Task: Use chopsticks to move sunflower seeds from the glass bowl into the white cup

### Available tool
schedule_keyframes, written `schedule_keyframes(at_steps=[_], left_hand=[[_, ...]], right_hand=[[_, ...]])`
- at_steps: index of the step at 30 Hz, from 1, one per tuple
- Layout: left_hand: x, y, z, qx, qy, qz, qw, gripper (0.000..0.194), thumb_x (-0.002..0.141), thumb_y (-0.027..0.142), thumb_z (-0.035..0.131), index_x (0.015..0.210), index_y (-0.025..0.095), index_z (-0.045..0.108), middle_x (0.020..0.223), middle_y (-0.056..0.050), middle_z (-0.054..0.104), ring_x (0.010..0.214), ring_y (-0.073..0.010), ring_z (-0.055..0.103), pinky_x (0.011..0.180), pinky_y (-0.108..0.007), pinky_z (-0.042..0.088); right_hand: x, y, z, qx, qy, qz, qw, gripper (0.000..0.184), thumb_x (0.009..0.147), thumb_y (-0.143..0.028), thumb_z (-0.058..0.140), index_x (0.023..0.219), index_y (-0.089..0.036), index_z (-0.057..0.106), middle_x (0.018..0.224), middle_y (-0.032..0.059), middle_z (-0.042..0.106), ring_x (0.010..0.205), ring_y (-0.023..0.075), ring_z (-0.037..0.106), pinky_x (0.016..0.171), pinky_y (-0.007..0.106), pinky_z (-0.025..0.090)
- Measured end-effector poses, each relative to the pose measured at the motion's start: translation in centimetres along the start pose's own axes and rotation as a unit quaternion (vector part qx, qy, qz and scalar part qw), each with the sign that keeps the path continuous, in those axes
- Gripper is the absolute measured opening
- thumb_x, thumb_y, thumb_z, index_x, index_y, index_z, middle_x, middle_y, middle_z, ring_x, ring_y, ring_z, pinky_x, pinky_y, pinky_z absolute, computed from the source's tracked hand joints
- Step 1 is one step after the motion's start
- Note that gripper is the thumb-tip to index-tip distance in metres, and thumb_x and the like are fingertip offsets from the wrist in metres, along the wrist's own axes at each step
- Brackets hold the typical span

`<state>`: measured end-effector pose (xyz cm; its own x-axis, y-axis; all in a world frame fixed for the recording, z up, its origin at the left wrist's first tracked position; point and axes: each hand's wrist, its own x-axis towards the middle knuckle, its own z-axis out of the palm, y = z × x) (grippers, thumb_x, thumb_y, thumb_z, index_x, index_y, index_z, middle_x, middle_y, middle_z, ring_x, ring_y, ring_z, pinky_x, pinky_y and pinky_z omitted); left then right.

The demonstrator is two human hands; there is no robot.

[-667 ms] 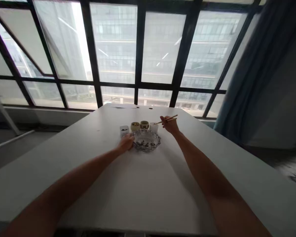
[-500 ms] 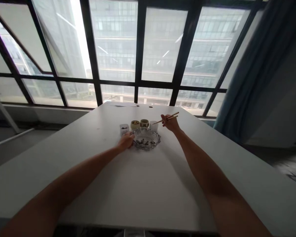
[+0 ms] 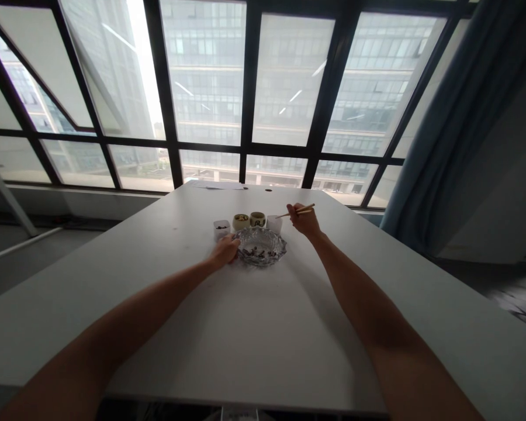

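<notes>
A clear glass bowl (image 3: 245, 256) with a wavy rim holds several small dark pieces. My left hand (image 3: 225, 250) grips its left edge. In my right hand (image 3: 304, 220) is a pair of chopsticks (image 3: 305, 209), their tips over a white cup (image 3: 274, 224) just behind the bowl's right side. Whether the tips pinch anything is too small to tell. Behind my left hand, a white square cup (image 3: 221, 230) contains small dark bits. Between the white cups stand a yellowish cup (image 3: 241, 222) with pale pieces inside and a cream cup (image 3: 257, 219) with dark markings.
Everything stands on a long white table (image 3: 228, 327). Papers (image 3: 214, 185) lie at its far end, near two dark round spots. Beyond are tall windows, with a blue curtain (image 3: 438, 146) on the right.
The chopsticks have closed closer together, and their tips have shifted slightly up and right over the white cup. My left hand stays on the bowl.
</notes>
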<state>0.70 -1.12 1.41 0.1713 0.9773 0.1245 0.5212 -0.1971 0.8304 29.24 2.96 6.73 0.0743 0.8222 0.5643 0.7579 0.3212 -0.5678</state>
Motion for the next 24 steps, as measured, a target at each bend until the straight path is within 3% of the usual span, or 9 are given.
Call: schedule_keyframes(at_steps=[4,8,11,14,18,21,24], left_hand=[[-0.2,0.2,0.0,-0.004,-0.002,-0.004,1.000,0.014,0.090,0.020,0.044,0.086,0.017,0.057,0.049,0.004,0.055,0.036,-0.0098,0.048,0.042,-0.019,0.036],[-0.3,0.2,0.1,0.002,0.002,-0.001,1.000,0.014,0.089,0.018,0.044,0.086,0.016,0.058,0.049,0.004,0.054,0.036,-0.0101,0.048,0.040,-0.019,0.035],[0.0,0.0,0.0,0.010,-0.017,0.002,1.000,0.015,0.089,0.019,0.045,0.092,0.015,0.059,0.050,0.005,0.054,0.035,-0.0101,0.049,0.039,-0.019,0.035],[0.2,0.1,-0.6,0.015,-0.066,-0.012,0.998,0.022,0.089,0.021,0.044,0.105,0.014,0.058,0.051,0.006,0.054,0.034,-0.0102,0.048,0.038,-0.019,0.035],[-0.6,0.6,-2.1,0.062,-0.124,-0.048,0.989,0.054,0.093,0.032,0.045,0.142,0.011,0.038,0.058,0.004,0.058,0.040,-0.0148,0.053,0.043,-0.024,0.043],[-2.0,0.6,-3.0,0.138,-0.094,0.067,0.984,0.072,0.091,0.047,0.051,0.150,0.010,0.030,0.085,-0.007,0.068,0.067,-0.0206,0.066,0.066,-0.033,0.055],[-3.2,0.4,-3.1,0.171,-0.089,0.155,0.969,0.073,0.092,0.054,0.048,0.150,0.011,0.033,0.115,-0.017,0.065,0.098,-0.0284,0.067,0.090,-0.043,0.053]], right_hand=[[0.0,-0.9,-1.0,0.033,0.036,-0.006,0.999,0.053,0.091,-0.066,0.052,0.071,-0.018,0.057,0.057,0.0057,0.066,0.047,0.0138,0.060,0.043,0.021,0.043],[0.2,-3.5,-2.8,0.172,0.148,-0.037,0.973,0.061,0.089,-0.074,0.047,0.070,-0.018,0.058,0.052,0.0037,0.060,0.039,0.0117,0.053,0.039,0.023,0.042],[-0.8,-6.2,-4.2,0.210,0.041,-0.053,0.975,0.066,0.083,-0.080,0.050,0.062,-0.017,0.058,0.045,0.0027,0.055,0.034,0.0111,0.049,0.035,0.023,0.039],[-3.1,-8.2,-5.0,0.182,-0.091,-0.069,0.977,0.067,0.080,-0.080,0.054,0.061,-0.016,0.060,0.044,0.0025,0.055,0.034,0.0103,0.048,0.034,0.021,0.036],[-6.7,-8.6,-5.5,0.165,-0.169,-0.060,0.970,0.065,0.085,-0.076,0.052,0.066,-0.016,0.062,0.047,0.0028,0.058,0.038,0.0101,0.051,0.036,0.020,0.038],[-8.2,-7.5,-5.5,0.175,-0.182,-0.038,0.967,0.061,0.091,-0.069,0.050,0.067,-0.015,0.062,0.047,0.0023,0.057,0.039,0.0105,0.051,0.037,0.020,0.039],[-8.2,-6.3,-5.1,0.169,-0.217,-0.050,0.960,0.054,0.097,-0.058,0.048,0.067,-0.016,0.062,0.049,0.0027,0.058,0.039,0.0109,0.052,0.037,0.020,0.039]])
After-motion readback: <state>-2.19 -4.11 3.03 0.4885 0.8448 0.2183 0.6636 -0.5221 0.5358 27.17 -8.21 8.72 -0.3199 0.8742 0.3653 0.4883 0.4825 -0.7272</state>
